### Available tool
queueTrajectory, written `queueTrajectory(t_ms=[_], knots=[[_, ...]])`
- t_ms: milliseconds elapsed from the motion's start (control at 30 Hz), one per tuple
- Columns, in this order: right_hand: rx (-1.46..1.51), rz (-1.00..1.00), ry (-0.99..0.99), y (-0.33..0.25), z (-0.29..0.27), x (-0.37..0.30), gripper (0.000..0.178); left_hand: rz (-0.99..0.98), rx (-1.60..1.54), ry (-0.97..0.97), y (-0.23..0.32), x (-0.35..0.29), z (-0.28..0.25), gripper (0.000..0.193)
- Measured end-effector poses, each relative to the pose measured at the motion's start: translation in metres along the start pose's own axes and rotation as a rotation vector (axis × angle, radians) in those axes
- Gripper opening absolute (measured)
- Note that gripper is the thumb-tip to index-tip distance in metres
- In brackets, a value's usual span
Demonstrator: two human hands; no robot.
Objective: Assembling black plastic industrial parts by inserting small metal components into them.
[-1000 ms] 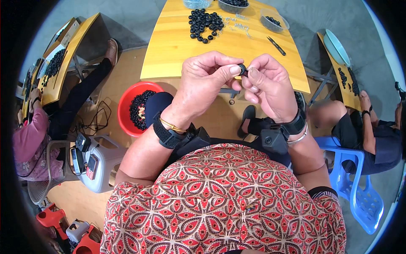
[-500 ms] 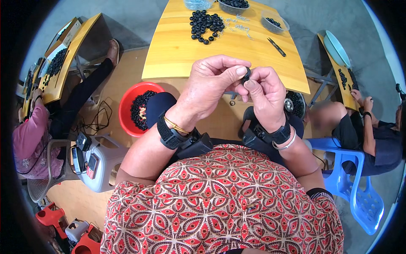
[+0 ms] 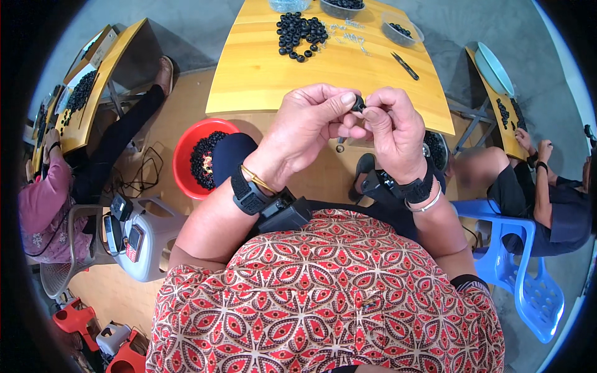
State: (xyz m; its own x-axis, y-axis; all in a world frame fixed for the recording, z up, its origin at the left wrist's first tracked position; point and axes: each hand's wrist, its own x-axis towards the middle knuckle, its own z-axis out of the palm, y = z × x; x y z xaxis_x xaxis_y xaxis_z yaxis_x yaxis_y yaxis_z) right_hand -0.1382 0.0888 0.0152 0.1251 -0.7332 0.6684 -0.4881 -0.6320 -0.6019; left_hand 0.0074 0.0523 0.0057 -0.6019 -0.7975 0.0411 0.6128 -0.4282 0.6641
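Note:
Just above the table's near edge, my left hand pinches a small round black part between thumb and fingers. My right hand meets it from the right, thumb and forefinger pressed together at the part's side. Whatever those right fingertips grip is too small to make out. Beyond both hands, a cluster of similar round black parts lies on the yellow wooden table. Small silvery pieces are scattered to its right. A slim black tool rests near the table's right side.
A clear bowl, a dark bowl of black parts and a bluish tub stand farther back. Left of my knee, a red basin holds more parts. A blue stool and co-workers at side tables flank me.
Both hands have shifted slightly, and the black part has tilted between my fingers. My right wrist has turned a little. The things on the table stay in place.

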Motion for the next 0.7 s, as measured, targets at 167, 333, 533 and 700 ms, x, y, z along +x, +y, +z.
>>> queueTrajectory(t_ms=[167,333,533,700], knots=[[0.125,0.090,-0.032,0.0002,-0.0032,0.0031,0.005,-0.035,-0.004,-0.021,0.0039,-0.0015,-0.0029,0.014],[0.242,0.169,-0.051,0.0032,-0.0028,0.0067,0.003,-0.033,-0.003,-0.061,0.0035,-0.0006,-0.0032,0.019],[0.359,0.220,-0.090,0.0077,-0.0058,0.0093,0.000,-0.037,-0.014,-0.118,0.0033,0.0015,-0.0060,0.021],[0.395,0.278,-0.089,0.0077,-0.0069,0.0083,0.002,-0.050,-0.030,-0.084,0.0023,0.0033,-0.0057,0.020]])
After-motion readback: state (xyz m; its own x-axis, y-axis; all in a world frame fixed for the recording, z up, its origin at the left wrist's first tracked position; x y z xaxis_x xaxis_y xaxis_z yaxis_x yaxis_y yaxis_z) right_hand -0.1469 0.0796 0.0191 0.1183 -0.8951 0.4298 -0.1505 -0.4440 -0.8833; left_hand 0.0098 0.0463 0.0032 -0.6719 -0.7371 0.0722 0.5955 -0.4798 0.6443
